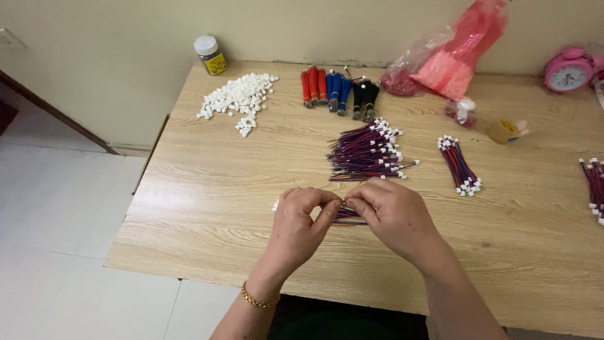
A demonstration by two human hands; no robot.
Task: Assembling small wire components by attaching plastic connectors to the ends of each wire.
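One heap of small white connectors (238,99) was piled at the far left, too many to be counted, with one yellow-labelled jar (211,55) just behind it by the wall. Plenty of bare wooden table (207,208) was left between that heap and the near edge. The left hand (301,228) and the right hand (391,215) were pinched together, fingertips touching, on a short red-and-blue wire bundle (350,216) kept just above the tabletop near the front edge. Three tied wire bunches (337,89), red, blue and black, were lined up at the back, one loose pile of finished wires (368,152) was spread just beyond the hands, and one smaller bundle (460,166) was set further right.
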